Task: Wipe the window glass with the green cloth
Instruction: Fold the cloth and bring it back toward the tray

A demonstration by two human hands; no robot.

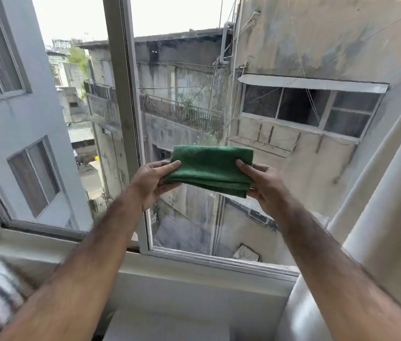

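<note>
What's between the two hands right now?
In the head view, only the folded green cloth spans the gap, pinched by the left hand and right hand, before the window glass.

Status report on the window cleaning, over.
Left hand and right hand both grip folded green microfibre cloth. Cloth off the streaky window glass. Nothing blocking.
</note>
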